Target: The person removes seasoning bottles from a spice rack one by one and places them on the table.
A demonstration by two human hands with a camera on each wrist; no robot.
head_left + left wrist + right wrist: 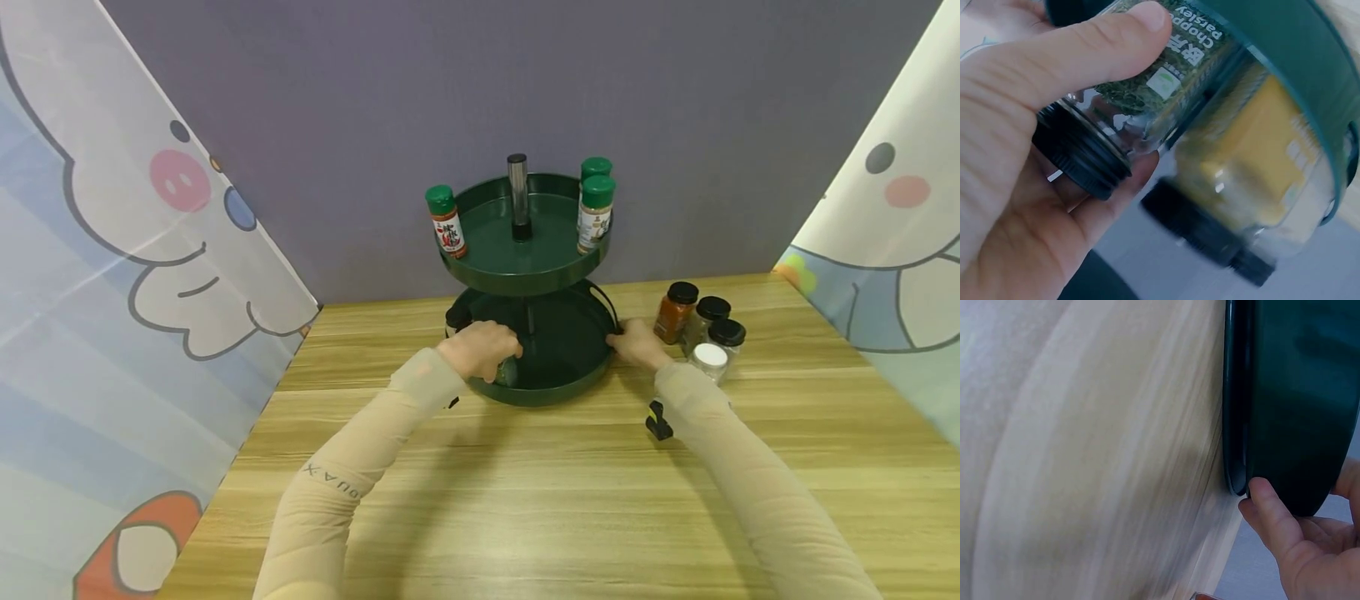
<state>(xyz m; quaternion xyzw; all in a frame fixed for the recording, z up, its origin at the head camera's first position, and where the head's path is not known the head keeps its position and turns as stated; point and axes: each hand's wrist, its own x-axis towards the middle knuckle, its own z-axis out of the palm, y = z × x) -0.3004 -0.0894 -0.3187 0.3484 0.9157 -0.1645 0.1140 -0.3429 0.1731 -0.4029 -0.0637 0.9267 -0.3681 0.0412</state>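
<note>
My left hand (483,346) holds a clear jar of chopped parsley (1147,94) with a black lid, over the left front of the lower tray (562,354) of a dark green two-tier rack. The thumb lies along the jar's label and the fingers curl beneath. Beside it, in the left wrist view, is a jar of yellow spice (1244,162) with a black lid, within the tray's rim. At the tray's right side, my right hand (640,343) pinches the rim by the loop handle, fingertips on the green wall (1304,394) in the right wrist view.
On the upper tray (517,279) stand a red-labelled chili bottle (447,225) at left and two green-capped bottles (596,217) at right. Several jars, one with orange-red powder (672,317) and one white-lidded (710,358), stand right of the rack near my right forearm. A grey wall is behind.
</note>
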